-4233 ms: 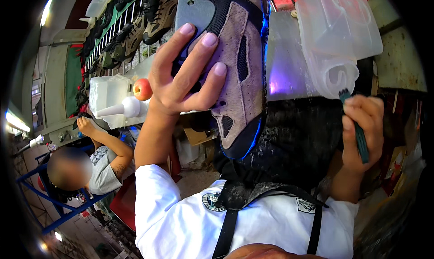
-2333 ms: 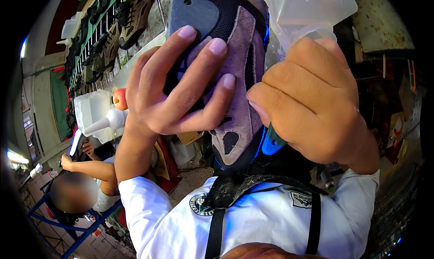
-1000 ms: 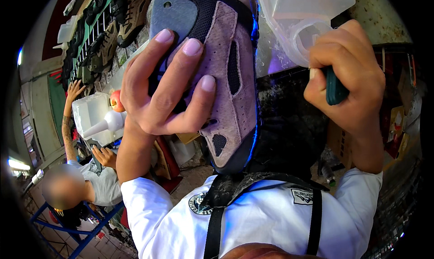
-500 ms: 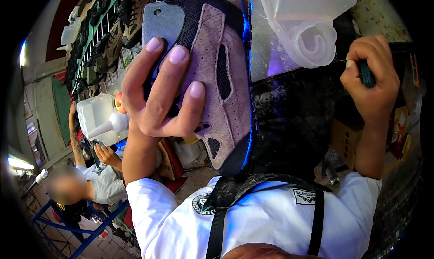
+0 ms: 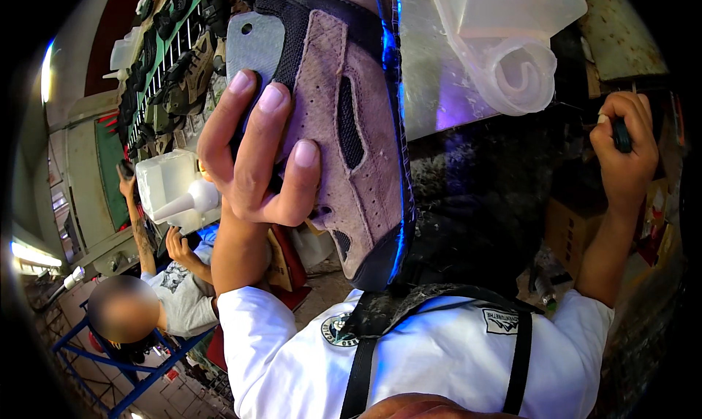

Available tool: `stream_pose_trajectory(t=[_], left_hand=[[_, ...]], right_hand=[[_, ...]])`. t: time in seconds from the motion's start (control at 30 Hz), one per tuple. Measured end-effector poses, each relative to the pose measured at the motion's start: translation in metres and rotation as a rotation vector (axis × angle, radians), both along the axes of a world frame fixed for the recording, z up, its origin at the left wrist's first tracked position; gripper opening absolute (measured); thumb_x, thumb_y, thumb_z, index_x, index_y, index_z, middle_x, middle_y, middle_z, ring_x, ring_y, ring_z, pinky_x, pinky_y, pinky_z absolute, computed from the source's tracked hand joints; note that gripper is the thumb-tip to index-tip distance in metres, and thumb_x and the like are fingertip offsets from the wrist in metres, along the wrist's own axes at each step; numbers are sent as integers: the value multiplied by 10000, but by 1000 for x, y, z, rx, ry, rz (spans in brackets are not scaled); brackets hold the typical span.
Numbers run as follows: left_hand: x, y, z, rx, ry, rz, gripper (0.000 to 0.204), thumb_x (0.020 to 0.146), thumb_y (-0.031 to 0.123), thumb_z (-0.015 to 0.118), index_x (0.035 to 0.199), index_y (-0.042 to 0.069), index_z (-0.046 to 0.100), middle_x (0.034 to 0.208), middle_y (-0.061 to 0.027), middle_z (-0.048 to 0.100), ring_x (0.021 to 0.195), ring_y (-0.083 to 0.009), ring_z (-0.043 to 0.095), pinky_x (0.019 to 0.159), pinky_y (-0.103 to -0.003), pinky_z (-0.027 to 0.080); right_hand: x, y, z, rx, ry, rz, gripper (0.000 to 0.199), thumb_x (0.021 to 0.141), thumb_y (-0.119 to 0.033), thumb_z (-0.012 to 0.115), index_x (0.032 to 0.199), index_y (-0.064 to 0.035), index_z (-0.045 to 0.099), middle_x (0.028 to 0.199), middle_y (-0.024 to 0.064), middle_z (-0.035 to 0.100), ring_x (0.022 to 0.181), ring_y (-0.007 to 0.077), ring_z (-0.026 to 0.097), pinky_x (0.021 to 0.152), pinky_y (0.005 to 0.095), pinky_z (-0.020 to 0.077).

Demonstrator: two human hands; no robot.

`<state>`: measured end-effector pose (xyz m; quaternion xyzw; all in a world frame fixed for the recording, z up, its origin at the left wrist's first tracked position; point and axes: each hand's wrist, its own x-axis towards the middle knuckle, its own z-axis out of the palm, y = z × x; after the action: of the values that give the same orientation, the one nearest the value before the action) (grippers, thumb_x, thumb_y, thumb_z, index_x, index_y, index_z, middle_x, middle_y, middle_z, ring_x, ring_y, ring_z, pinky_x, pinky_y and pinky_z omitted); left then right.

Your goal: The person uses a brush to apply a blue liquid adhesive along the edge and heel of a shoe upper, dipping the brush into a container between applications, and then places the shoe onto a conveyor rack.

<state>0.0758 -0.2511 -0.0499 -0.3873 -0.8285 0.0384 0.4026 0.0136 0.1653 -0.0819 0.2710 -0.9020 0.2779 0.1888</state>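
My left hand (image 5: pixel 256 152) grips a shoe upper (image 5: pixel 344 119) of pale brown suede with black mesh and a grey tongue, held up close in front of me with its toe pointing down. Its edge glows blue. My right hand (image 5: pixel 621 152) is off to the right, apart from the shoe, fingers closed around a thin dark-handled tool (image 5: pixel 620 134). A clear plastic jug (image 5: pixel 512 39) with a round spout hangs above, between the two hands.
A metal work surface (image 5: pixel 431 75) lies behind the shoe. A rack of shoes (image 5: pixel 175 61) runs along the upper left. A seated person (image 5: pixel 157 295) reaches up at lower left beside a white plastic jug (image 5: pixel 175 192). A blue frame (image 5: pixel 110 360) stands below.
My right hand has swung away from the shoe to the far right with the tool. The shoe has tilted a little and come closer.
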Motion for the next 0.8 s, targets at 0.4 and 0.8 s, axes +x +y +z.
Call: stream_pose_trajectory(t=[0.4, 0.8], left_hand=[[1, 5, 9, -97, -95, -30, 374, 970, 113, 584, 1306, 134, 421, 1284, -280, 574, 1175, -472, 580, 972, -548, 567], [1, 13, 20, -154, -100, -41, 402, 923, 107, 610, 1280, 141, 427, 1251, -272, 595, 1132, -475, 594, 915, -529, 593]], right_hand=[[25, -102, 54, -268, -1, 478, 248, 681, -16, 796, 914, -4, 710, 798, 85, 651, 678, 233, 557, 640, 347, 415], [16, -144, 63, -276, 68, 520, 223, 607, -64, 761, 795, -25, 647, 745, 78, 578, 648, 270, 514, 607, 373, 358]])
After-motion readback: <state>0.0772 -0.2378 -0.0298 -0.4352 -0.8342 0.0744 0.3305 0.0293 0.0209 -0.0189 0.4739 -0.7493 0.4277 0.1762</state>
